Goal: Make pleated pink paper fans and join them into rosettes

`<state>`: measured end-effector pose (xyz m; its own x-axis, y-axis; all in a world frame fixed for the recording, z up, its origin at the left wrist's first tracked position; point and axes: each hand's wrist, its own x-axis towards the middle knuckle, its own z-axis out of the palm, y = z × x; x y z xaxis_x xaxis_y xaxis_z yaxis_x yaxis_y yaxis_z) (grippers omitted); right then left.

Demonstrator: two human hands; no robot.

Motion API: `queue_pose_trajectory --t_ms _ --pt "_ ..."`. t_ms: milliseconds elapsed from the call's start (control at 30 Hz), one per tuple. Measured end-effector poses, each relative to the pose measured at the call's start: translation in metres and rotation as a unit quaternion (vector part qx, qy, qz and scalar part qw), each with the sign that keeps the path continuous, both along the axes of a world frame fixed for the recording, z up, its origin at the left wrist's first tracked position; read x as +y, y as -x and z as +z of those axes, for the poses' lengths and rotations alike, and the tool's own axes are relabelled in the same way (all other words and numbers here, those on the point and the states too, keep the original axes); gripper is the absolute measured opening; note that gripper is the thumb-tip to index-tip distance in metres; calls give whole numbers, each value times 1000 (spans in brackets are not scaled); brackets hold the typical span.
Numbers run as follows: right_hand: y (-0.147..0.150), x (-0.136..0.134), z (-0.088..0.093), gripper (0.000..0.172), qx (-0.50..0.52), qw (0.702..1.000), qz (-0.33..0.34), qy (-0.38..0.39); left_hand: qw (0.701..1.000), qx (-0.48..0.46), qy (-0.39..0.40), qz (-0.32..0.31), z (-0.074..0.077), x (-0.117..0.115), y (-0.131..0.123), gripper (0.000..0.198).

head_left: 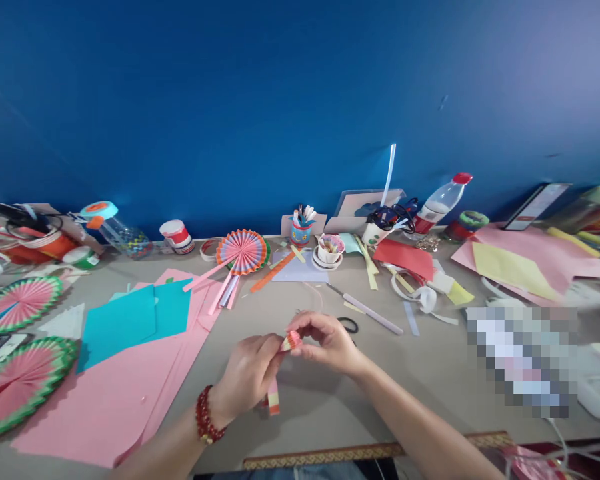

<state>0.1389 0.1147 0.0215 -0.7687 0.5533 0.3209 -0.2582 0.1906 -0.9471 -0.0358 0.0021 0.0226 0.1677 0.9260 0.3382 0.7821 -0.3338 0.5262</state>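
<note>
Both my hands meet over the middle of the table (430, 373). My left hand (250, 375), with a red bead bracelet at the wrist, is closed on a small folded paper piece (290, 342) striped pink, orange and yellow. A tail of the same striped paper strip (273, 399) hangs below that hand. My right hand (325, 341) pinches the top of the folded piece from the other side. Just behind my right hand lie scissors (367, 311), black handles toward me.
Pink paper sheets (110, 407) and turquoise sheets (130, 320) lie at left beside pleated paper fans (23, 383). A round fan (241, 251), pen cup (301, 231), bottle (443, 200), tape rolls and paper scraps crowd the back edge. More pink and yellow sheets (520, 263) lie right.
</note>
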Motion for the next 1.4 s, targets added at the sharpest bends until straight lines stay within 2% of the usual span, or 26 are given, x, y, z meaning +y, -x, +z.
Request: queue_pose_trajectory --t_ms 200,367,467,533,700,767,833,967,1233,1300,1400 --pt "2 1 -3 15 21 999 9 50 1000 -3 4 8 1 -2 -1 13" --pt "7 -3 -3 26 21 987 45 151 996 -56 67 20 0 -2 -2 20" --pt "7 -2 -2 19 33 986 35 160 987 -107 121 20 2 -2 -4 18" --pt "5 3 -1 17 51 986 17 158 984 -124 124 18 4 -2 -5 13" --pt "-4 18 0 17 91 983 -22 157 995 -95 19 1 7 -2 -3 49" --pt "-6 22 -1 17 106 981 -26 162 993 -118 27 6 6 -1 -1 53" --pt "-6 25 -2 17 118 978 -24 169 981 -175 81 -4 7 -1 1 45" --pt "-7 27 -3 18 119 974 -10 191 937 -285 200 -34 12 1 4 30" --pt "-6 28 -10 25 96 953 42 285 853 -417 301 -91 15 4 14 36" --pt "-6 29 -12 27 99 950 53 290 843 -424 314 -104 16 3 14 36" --pt "-5 29 -15 27 101 949 67 292 846 -413 321 -103 18 3 15 34"
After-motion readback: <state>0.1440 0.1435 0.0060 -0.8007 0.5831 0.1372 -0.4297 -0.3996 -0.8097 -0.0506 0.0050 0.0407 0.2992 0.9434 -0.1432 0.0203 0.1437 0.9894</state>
